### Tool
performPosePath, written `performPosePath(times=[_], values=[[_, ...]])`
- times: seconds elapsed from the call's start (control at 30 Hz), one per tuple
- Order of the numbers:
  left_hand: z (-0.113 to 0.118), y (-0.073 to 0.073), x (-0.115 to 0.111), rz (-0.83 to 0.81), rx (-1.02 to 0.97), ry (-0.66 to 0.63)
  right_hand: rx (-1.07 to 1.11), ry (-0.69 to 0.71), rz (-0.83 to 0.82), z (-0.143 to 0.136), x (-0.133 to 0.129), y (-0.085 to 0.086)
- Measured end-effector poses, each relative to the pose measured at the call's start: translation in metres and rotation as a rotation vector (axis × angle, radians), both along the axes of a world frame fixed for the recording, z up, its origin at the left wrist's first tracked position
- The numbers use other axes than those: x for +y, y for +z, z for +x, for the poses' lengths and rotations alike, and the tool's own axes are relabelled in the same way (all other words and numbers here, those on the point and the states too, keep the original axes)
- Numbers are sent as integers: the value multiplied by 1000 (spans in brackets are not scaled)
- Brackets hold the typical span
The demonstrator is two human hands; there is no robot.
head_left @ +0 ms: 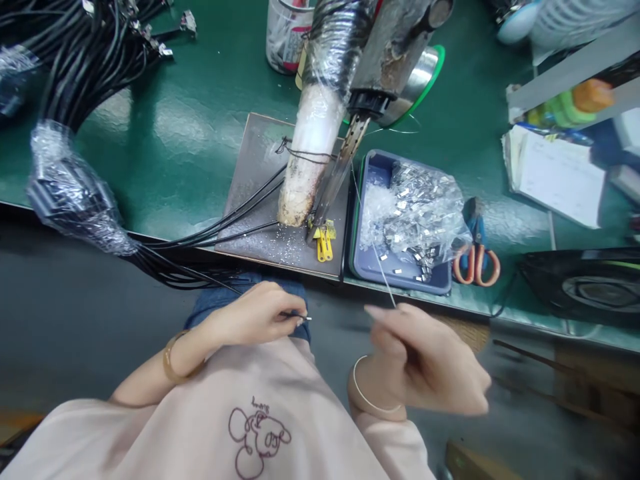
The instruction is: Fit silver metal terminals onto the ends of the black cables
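Observation:
My left hand [260, 313] is closed on the end of a black cable [235, 289], whose small metal tip sticks out to the right of the fingers. A thin wire [383, 270] runs down to my right hand [425, 357], which is blurred and pinches it between thumb and forefinger. Above and between the hands, a soldering iron [343, 163] points down at a yellow clip [325, 245] on a grey board [250, 180]. Beside the iron stands a plastic-wrapped white tube [313, 133]. Several cables run from a wrapped bundle [75, 190] at left.
A blue tray [400, 283] holds small metal parts in plastic bags. Scissors [477, 257] with orange handles lie right of it. Farther right are papers [557, 177] and a black device [590, 290]. A clear cup [287, 40] and a wire spool [420, 83] stand behind.

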State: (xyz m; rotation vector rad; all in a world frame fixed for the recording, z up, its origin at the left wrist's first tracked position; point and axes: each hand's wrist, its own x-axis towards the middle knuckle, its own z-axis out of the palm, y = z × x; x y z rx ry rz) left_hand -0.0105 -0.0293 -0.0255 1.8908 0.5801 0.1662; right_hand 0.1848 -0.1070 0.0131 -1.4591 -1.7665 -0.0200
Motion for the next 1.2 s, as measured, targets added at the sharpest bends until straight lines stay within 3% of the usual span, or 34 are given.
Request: performPosePath(times=[0.1, 0.2, 0.27, 0.33, 0.4, 0.47, 0.53, 0.6, 0.7, 0.8, 1.03, 1.2], values=[[0, -13, -12, 100, 171, -28, -159, -186, -67, 2, 19, -2], [1, -17, -20, 139, 184, 79, -327, -238, -196, 3, 42, -6], [3, -15, -22, 116, 43, 237, -374, -232, -238, 2, 51, -8], [3, -12, -21, 105, -167, 487, -392, -223, -260, -1, 56, -8], [1, -7, -17, 163, -316, 770, -424, -226, -289, -5, 60, -8], [-4, -3, -8, 270, -332, 958, -488, -233, -350, -9, 64, -8], [-11, 0, 5, 324, -278, 998, -546, -237, -415, -11, 68, -9], [-17, 1, 21, 267, -265, 1012, -556, -250, -438, -11, 69, -11], [-21, 0, 46, 113, -331, 1031, -480, -274, -381, -8, 64, -11], [-18, -3, 61, 86, -404, 1101, -370, -248, -304, -5, 57, -9], [-16, -8, 58, -1, -543, 1136, -103, -130, -140, -19, 48, -6], [-15, -8, 54, -20, -570, 1165, -132, -107, -111, -20, 41, -6]])
